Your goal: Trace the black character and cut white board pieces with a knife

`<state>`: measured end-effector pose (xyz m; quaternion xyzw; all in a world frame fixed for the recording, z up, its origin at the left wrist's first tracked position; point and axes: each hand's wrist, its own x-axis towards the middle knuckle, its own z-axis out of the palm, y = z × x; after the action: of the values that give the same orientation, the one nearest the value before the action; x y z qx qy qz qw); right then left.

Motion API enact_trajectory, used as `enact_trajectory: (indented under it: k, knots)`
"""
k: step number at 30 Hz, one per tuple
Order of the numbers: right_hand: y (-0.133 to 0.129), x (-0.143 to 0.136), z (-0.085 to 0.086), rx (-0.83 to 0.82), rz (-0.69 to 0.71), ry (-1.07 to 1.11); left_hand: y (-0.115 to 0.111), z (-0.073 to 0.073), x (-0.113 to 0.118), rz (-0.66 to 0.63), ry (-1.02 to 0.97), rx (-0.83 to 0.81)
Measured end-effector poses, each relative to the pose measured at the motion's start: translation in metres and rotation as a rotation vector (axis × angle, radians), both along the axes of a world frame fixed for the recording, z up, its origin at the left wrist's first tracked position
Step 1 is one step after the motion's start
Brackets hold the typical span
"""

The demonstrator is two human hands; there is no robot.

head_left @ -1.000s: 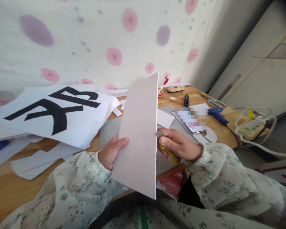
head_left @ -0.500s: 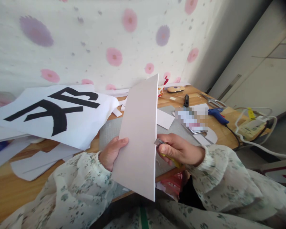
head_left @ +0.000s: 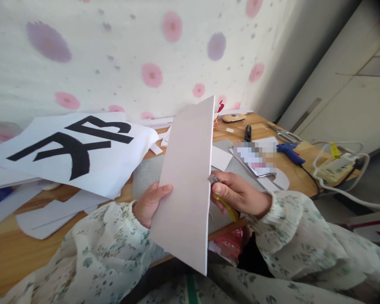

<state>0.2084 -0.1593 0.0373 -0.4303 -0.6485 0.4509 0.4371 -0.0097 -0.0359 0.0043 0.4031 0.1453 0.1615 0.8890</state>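
A stiff white foam board [head_left: 185, 181] stands tilted upright in front of me, above the table's near edge. My left hand [head_left: 152, 202] grips its left edge, thumb on the near face and the other fingers hidden behind. My right hand [head_left: 237, 195] is closed around a yellow-handled utility knife [head_left: 228, 207]. The knife's metal tip is at the board's right edge, about halfway along; whether the blade is in the board cannot be made out. Under the board lies a grey cutting mat [head_left: 145, 175].
A white sheet with bold black characters [head_left: 72, 147] lies at left, above paper offcuts [head_left: 50, 215]. On the right are a blurred phone [head_left: 256, 159], a blue glue gun [head_left: 291, 153], scissors [head_left: 285, 134], a computer mouse [head_left: 233, 118] and a white cable [head_left: 345, 195].
The board's top has shifted slightly right and its lower corner has dropped a little. My right hand, with the knife, has moved a little up along the board's right edge.
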Motion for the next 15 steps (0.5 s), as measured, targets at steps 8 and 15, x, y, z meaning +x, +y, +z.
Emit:
enact_trajectory:
  k: [8, 15]
  knots:
    - [-0.0053, -0.0030, -0.0026, 0.004, 0.069, -0.026, -0.0023, 0.0006, 0.0007, -0.021, -0.006, -0.024]
    - [-0.0045, -0.0043, 0.0000, 0.027, 0.030, -0.036, -0.0030, 0.0031, 0.0022, -0.012, 0.008, -0.027]
